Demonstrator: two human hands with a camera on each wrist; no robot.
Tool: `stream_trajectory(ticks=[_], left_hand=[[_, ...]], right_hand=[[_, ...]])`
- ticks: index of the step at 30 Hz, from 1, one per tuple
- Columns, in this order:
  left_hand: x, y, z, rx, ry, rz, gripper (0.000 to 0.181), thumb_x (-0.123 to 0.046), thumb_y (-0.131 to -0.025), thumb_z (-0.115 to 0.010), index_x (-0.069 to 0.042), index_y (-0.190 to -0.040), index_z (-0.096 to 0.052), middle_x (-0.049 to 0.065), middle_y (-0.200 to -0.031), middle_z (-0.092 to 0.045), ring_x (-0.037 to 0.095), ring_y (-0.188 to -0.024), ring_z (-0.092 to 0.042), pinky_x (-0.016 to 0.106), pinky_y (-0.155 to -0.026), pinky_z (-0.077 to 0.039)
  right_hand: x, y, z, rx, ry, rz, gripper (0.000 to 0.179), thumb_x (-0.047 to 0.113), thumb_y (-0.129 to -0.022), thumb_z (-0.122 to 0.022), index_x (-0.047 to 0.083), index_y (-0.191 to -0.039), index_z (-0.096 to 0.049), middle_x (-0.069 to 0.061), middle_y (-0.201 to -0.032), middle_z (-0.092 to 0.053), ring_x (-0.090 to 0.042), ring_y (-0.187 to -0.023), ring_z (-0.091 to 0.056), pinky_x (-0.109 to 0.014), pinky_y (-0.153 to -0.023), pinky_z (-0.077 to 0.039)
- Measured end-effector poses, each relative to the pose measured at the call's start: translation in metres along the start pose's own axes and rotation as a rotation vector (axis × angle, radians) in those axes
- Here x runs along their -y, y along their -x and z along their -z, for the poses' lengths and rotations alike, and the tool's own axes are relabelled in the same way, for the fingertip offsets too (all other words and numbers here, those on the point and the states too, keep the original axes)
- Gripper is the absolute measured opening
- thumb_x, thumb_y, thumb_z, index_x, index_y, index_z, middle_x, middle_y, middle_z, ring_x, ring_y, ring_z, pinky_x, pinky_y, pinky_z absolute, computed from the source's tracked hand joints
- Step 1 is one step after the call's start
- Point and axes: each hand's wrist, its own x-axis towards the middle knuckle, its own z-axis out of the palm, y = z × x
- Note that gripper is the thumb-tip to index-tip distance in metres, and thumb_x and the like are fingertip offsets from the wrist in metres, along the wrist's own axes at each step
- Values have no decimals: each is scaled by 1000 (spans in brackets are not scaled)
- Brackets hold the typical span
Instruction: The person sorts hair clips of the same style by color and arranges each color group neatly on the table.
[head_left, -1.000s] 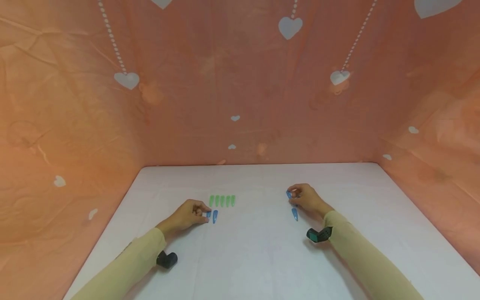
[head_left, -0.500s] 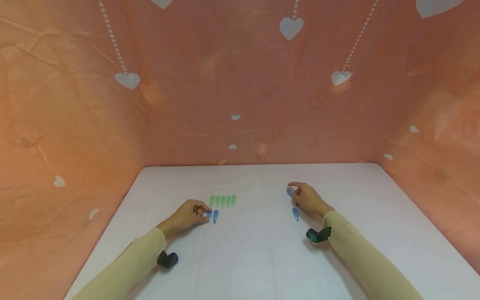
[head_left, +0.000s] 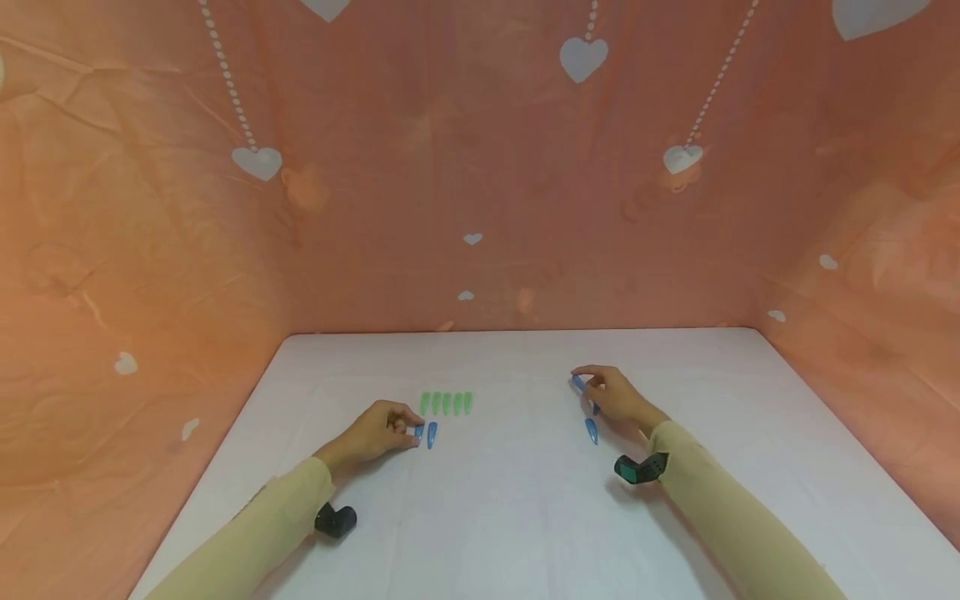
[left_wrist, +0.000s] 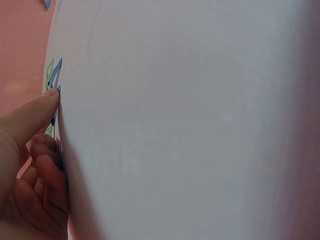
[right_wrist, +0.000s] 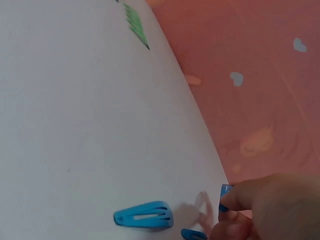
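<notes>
My left hand [head_left: 372,431] is at the left of the table, thumb and index finger pinching a blue snap hair clip [head_left: 419,432]. Beside it lies a second blue hair clip [head_left: 432,435]. Behind these, several green hair clips [head_left: 447,403] form a neat row. On the right, my right hand [head_left: 617,395] holds a blue hair clip [head_left: 577,382] between its fingers, raised over the table. Another blue clip [right_wrist: 194,234] shows partly under this hand, the rest hidden. Nearer to me, a blue hair clip [right_wrist: 145,216] lies flat on the table.
The white table [head_left: 495,517] ends at an orange cloth backdrop [head_left: 390,208] printed with pale hearts, which also rises along both sides. A dark wrist camera [head_left: 335,522] sits by the left cuff, another wrist camera [head_left: 641,468] by the right.
My right hand's fingers have shifted on the hair clip, the index finger now stretched further out along it. My left hand keeps its pinch in place.
</notes>
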Motion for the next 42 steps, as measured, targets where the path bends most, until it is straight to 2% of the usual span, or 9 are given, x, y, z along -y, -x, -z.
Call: stream_trajectory(ticks=[3, 10, 20, 27, 33, 38, 42], left_hand=[[1, 0, 0, -3, 6, 10, 30, -7, -88, -76, 6, -114, -70, -2, -68, -45, 10, -66, -42, 21, -63, -37], [5, 1, -1, -4, 6, 29, 29, -7, -88, -75, 5, -115, -70, -5, -67, -46, 9, -66, -43, 22, -65, -38], [0, 1, -1, -6, 47, 31, 32, -6, -88, -75, 7, -116, -69, -1, -68, -45, 11, -66, -42, 22, -62, -37], [-3, 0, -2, -22, 36, 34, 30, -6, -88, -75, 5, -116, -70, -2, -69, -45, 12, -68, -42, 22, -64, -37], [-4, 0, -2, -23, 26, 57, 29, -7, -88, -76, 4, -115, -71, -2, -68, -45, 12, -69, -43, 22, -65, -37], [-4, 0, -1, -26, 21, 54, 29, -7, -88, -76, 3, -115, -71, -2, -68, -45, 13, -70, -43, 23, -66, -37], [-3, 1, -1, -24, 22, 43, 30, -7, -88, -76, 4, -115, -70, -2, -68, -45, 12, -69, -43, 23, -66, -37]], right_hand=[[1, 1, 1, 7, -19, 21, 42, 2, -99, -51, 1, -140, -54, -25, -117, -63, -19, -83, -58, -28, -71, -49], [7, 4, 0, 28, -76, 37, 43, 2, -99, -53, 1, -143, -51, -26, -118, -62, -16, -72, -59, -26, -66, -49], [19, 8, -10, 58, -256, 38, 46, -4, -95, -58, -5, -140, -51, -20, -101, -64, -14, -72, -56, -25, -61, -48], [25, 10, -21, 63, -286, 111, 42, -3, -95, -58, -9, -135, -48, -17, -93, -65, -12, -73, -57, -24, -61, -47], [32, 12, -31, 84, -331, 90, 41, -1, -94, -57, -6, -134, -47, -15, -94, -66, -12, -77, -56, -23, -64, -46], [40, 13, -41, 89, -338, 54, 39, 0, -94, -58, -2, -132, -50, -7, -91, -67, -12, -74, -55, -23, -64, -45], [46, 13, -50, 99, -332, 76, 36, 1, -94, -57, -2, -129, -51, -11, -92, -69, -12, -74, -55, -22, -64, -44]])
